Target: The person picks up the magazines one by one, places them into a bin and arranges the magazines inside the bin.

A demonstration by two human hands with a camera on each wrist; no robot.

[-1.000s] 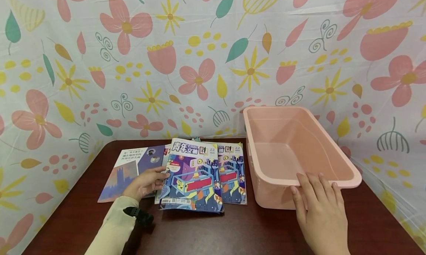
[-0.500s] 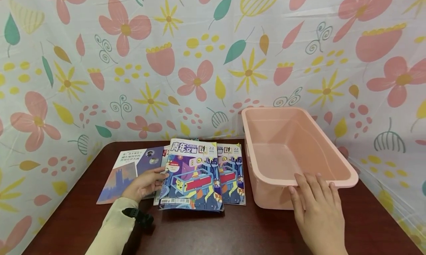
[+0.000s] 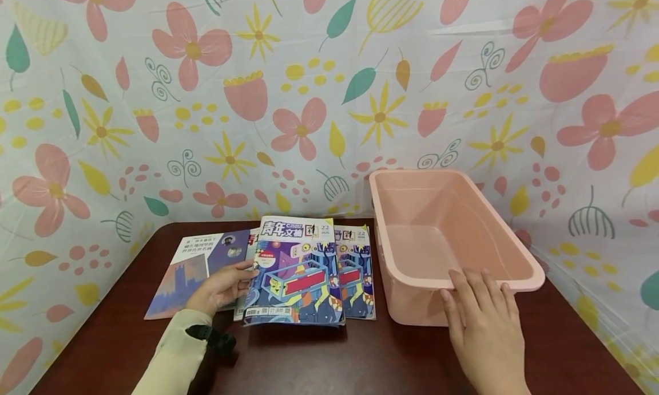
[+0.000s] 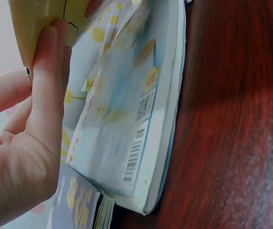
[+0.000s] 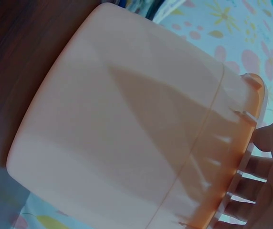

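My left hand pinches the left edge of a magazine with a purple and blue cover, thumb on top. The left wrist view shows its yellow underside lifted over another magazine with a barcode. A matching magazine lies partly covered on the right, and a purple and white book lies on the left. The fingers of my right hand rest across the near rim of a pink plastic tub, tips over the inside. In the right wrist view, the tub's outer wall fills the frame.
Everything stands on a dark reddish-brown table. A flower-printed cloth hangs close behind it and along both sides. A black strap sits on my left wrist over a pale sleeve.
Both hands keep their places on the magazine and the tub rim. The head view has turned slightly, so the tub and cloth pattern sit a little farther left and lower.
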